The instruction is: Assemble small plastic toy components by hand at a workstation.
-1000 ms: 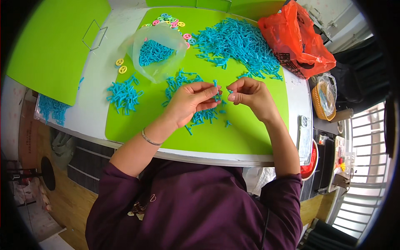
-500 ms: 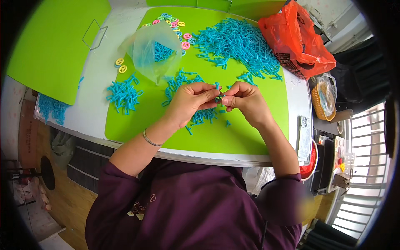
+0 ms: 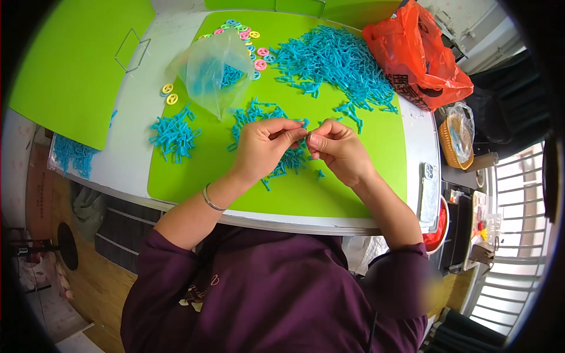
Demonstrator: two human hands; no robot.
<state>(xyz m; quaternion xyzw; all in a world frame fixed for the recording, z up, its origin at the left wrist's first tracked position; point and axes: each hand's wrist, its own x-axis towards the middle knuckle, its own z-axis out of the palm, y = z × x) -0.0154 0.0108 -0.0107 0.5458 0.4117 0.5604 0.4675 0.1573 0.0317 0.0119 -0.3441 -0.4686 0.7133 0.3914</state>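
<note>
My left hand [image 3: 263,146] pinches a small blue plastic piece [image 3: 305,123] between thumb and fingertips. Close beside it, my right hand [image 3: 344,151] has thumb and forefinger pressed together; whatever is between them is too small to make out. Both hands hover over a loose middle pile of blue plastic pieces [image 3: 288,163], which they partly cover. A single blue piece [image 3: 319,174] lies apart, below the right hand. Farther left is a smaller pile of similar blue pieces [image 3: 175,134].
Behind my hands, a translucent bag [image 3: 215,88] holds blue pieces. Pastel rings [image 3: 261,64] lie past it, and a large blue heap [image 3: 335,62] spreads at the back right. A red plastic bag [image 3: 415,56] stands beyond; a phone [image 3: 429,191] rests on the right edge.
My hands have drawn slightly apart at the fingertips, the right one turning a little. The piles and bags stay where they were.
</note>
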